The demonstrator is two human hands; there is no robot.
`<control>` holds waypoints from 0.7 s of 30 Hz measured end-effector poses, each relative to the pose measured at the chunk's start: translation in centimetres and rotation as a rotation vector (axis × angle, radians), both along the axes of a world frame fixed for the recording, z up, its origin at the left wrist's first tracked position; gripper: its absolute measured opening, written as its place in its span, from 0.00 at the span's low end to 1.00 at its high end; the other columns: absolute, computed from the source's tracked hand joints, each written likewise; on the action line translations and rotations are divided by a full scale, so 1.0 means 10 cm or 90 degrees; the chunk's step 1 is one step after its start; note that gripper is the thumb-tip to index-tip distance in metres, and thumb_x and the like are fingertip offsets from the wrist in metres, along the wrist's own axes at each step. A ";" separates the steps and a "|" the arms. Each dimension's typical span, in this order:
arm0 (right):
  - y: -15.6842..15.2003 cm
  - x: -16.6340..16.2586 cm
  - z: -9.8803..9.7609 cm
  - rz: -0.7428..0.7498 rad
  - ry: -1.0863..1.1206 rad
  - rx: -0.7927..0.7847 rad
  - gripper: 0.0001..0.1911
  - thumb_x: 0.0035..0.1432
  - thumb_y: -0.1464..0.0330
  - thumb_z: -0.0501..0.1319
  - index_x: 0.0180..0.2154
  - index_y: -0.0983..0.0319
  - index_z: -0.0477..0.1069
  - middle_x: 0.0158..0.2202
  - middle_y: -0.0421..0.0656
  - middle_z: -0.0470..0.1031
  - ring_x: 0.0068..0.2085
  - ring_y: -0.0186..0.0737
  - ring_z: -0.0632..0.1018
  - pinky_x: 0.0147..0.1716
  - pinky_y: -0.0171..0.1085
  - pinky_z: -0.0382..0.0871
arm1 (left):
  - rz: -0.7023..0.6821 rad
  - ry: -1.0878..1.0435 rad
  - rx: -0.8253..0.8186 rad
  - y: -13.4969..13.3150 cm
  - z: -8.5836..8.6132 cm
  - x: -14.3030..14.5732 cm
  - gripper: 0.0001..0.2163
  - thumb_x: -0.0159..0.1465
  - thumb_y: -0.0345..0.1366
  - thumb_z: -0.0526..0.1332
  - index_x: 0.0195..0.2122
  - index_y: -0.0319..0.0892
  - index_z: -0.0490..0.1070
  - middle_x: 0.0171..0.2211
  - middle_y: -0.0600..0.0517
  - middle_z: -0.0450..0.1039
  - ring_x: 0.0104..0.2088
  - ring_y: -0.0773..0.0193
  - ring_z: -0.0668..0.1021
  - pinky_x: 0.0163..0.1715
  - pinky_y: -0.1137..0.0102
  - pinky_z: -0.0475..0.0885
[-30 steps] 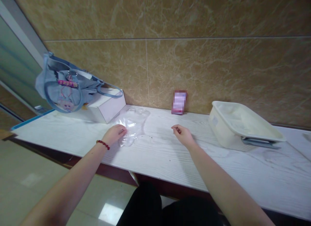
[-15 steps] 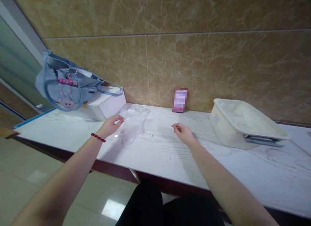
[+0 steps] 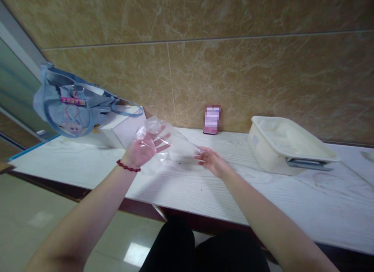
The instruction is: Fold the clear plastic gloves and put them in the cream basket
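Observation:
A clear plastic bag point(image 3: 181, 145) stretches between my two hands above the white tabletop. My left hand point(image 3: 143, 150), with a red bracelet at its wrist, has its fingers spread. Thin, crinkled film lies over those fingers; I cannot tell for sure whether the hand is inside the bag or behind it. At the bag's right end, the fingers of my right hand point(image 3: 214, 163) pinch the film, drawing it into a narrow point.
A cream plastic bin point(image 3: 269, 155) with a grey handle stands on the table point(image 3: 187, 198) at right. A phone point(image 3: 212, 119) with a blurred screen leans against the tiled wall point(image 3: 233, 77). At left, a blue bag point(image 3: 96, 108) rests on a white box point(image 3: 125, 128).
The plastic bag has been raised from the table and pulled out to the right. My left hand has opened and moved right, under film; my right hand has taken the bag's end.

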State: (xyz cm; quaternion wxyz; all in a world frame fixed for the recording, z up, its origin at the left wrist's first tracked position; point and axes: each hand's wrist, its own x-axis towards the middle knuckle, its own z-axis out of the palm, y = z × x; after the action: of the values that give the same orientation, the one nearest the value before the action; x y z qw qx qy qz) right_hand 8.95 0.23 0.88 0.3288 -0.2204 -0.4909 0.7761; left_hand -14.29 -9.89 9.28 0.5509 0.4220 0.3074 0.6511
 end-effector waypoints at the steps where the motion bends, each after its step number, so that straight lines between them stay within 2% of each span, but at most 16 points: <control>1: -0.04 0.01 0.05 0.039 0.022 -0.051 0.24 0.53 0.51 0.48 0.41 0.61 0.66 0.40 0.47 0.71 0.39 0.38 0.72 0.36 0.40 0.65 | -0.001 0.005 -0.009 0.02 -0.06 0.09 0.08 0.56 0.40 0.52 0.30 0.47 0.70 0.53 0.59 0.60 0.52 0.53 0.64 0.47 0.50 0.60; 4: -0.10 0.06 0.17 0.089 0.055 -0.115 0.33 0.53 0.46 0.39 0.41 0.63 0.68 0.42 0.50 0.71 0.42 0.43 0.72 0.38 0.45 0.64 | 0.017 0.077 -0.052 0.08 -0.23 0.32 0.13 0.59 0.41 0.47 0.33 0.48 0.70 0.55 0.57 0.56 0.52 0.54 0.64 0.46 0.51 0.62; 8: -0.01 0.18 0.24 0.050 0.011 -0.087 0.34 0.52 0.46 0.37 0.40 0.62 0.68 0.42 0.49 0.71 0.44 0.43 0.71 0.39 0.45 0.65 | 0.011 0.146 -0.127 0.16 -0.41 0.49 0.16 0.61 0.42 0.44 0.39 0.44 0.68 0.55 0.50 0.57 0.51 0.54 0.65 0.45 0.53 0.65; 11: 0.14 0.28 0.23 0.086 -0.029 -0.109 0.37 0.51 0.44 0.36 0.41 0.65 0.67 0.44 0.51 0.70 0.44 0.43 0.72 0.39 0.44 0.66 | -0.046 0.095 -0.193 0.22 -0.50 0.52 0.15 0.59 0.40 0.47 0.39 0.39 0.68 0.52 0.45 0.62 0.51 0.53 0.65 0.46 0.54 0.64; 14: 0.26 0.38 0.23 0.136 -0.034 -0.155 0.38 0.50 0.44 0.36 0.42 0.67 0.66 0.43 0.52 0.70 0.41 0.44 0.74 0.35 0.42 0.69 | -0.115 0.017 -0.280 0.29 -0.56 0.50 0.12 0.57 0.36 0.50 0.35 0.37 0.70 0.48 0.44 0.66 0.50 0.53 0.67 0.48 0.54 0.63; 17: 0.32 0.43 0.22 0.137 -0.078 -0.173 0.29 0.54 0.50 0.44 0.40 0.66 0.67 0.39 0.50 0.73 0.35 0.39 0.76 0.23 0.33 0.70 | -0.172 -0.005 -0.360 0.36 -0.59 0.46 0.09 0.55 0.33 0.51 0.30 0.38 0.69 0.46 0.45 0.68 0.48 0.54 0.69 0.48 0.57 0.63; 19: 0.32 0.43 0.22 0.114 -0.105 -0.159 0.16 0.55 0.61 0.51 0.39 0.65 0.67 0.37 0.48 0.73 0.31 0.35 0.76 0.17 0.26 0.66 | -0.203 0.021 -0.400 0.40 -0.58 0.44 0.08 0.55 0.33 0.51 0.28 0.37 0.68 0.45 0.43 0.69 0.48 0.54 0.69 0.48 0.58 0.64; 21: 0.31 0.41 0.21 0.063 -0.101 -0.152 0.10 0.53 0.71 0.55 0.38 0.64 0.68 0.37 0.45 0.74 0.30 0.32 0.76 0.13 0.23 0.63 | -0.216 0.041 -0.407 0.44 -0.55 0.42 0.10 0.56 0.37 0.51 0.28 0.37 0.67 0.43 0.40 0.69 0.48 0.53 0.69 0.47 0.57 0.64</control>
State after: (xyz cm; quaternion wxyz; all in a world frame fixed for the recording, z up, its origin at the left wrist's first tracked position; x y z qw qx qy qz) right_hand 13.05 3.35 3.00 0.2217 -0.2940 -0.4294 0.8246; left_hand -10.04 -5.51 3.74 0.7450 0.2940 0.4384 0.4079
